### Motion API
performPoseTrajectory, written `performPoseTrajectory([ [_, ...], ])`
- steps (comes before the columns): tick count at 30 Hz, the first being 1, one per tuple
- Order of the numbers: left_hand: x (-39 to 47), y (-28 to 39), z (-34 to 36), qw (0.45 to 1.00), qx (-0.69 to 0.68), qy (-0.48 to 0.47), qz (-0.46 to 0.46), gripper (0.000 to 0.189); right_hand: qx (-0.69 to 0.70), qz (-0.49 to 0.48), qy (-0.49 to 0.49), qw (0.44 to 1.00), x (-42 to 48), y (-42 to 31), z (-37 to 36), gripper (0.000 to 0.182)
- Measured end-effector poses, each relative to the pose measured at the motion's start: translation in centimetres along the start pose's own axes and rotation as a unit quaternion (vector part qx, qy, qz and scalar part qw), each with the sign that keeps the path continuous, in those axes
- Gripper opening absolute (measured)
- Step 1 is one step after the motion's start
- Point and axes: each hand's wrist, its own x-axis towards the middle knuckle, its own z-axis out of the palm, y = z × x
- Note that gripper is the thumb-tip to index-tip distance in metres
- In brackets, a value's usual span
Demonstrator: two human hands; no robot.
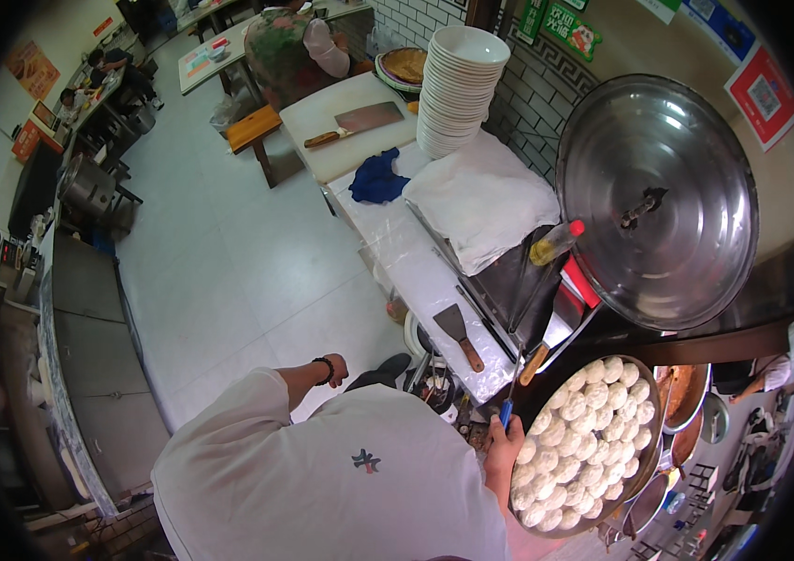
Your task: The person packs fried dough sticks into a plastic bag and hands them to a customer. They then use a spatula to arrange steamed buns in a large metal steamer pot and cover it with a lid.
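Note:
My right hand (pixel 502 449) grips the blue handle of a thin metal tool (pixel 506 414), whose narrow shaft points away from me over the counter. Right beside that hand is a large round pan (pixel 658 435) packed with pale, round dough buns (pixel 586 442). My left hand (pixel 338 370), a dark beaded bracelet at its wrist, hangs over the floor with curled fingers and nothing visible in it. A wood-handled scraper (pixel 456 335) lies on the plastic-covered counter (pixel 404 259). Nearer the pan is a wide metal spatula (pixel 557 324).
A large metal lid (pixel 663 161) leans against the wall, near a red-capped oil bottle (pixel 555 242). White cloth (pixel 485 196), stacked bowls (pixel 459 98), a blue cloth (pixel 377 177) and a cleaver (pixel 372 118) on a cutting board (pixel 306 151) line the counter. Beyond sits a person (pixel 285 56).

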Motion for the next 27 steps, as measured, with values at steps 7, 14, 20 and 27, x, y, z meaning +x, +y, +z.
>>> performPoseTrajectory([
  [7, 0.3, 0.2, -0.6, 0.98, 0.166, 0.04, 0.099, 0.019, -0.014, -0.052, 0.008, 0.999, -0.4, 0.7, 0.5, 0.013],
  [14, 0.8, 1.0, -2.6, 0.925, 0.344, 0.045, 0.157, 0.027, -0.024, -0.061, 0.025, 0.998, -0.9, 2.2, -0.7, 0.014],
  [20, 0.6, 3.0, -4.0, 0.929, 0.339, 0.056, 0.138, 0.025, -0.009, -0.073, 0.031, 0.997, -1.3, 1.5, -0.6, 0.013],
  [27, 4.5, -0.7, -0.7, 0.988, 0.134, 0.061, 0.052, 0.027, 0.0, -0.075, 0.023, 0.997, -2.4, -0.5, -0.1, 0.013],
])
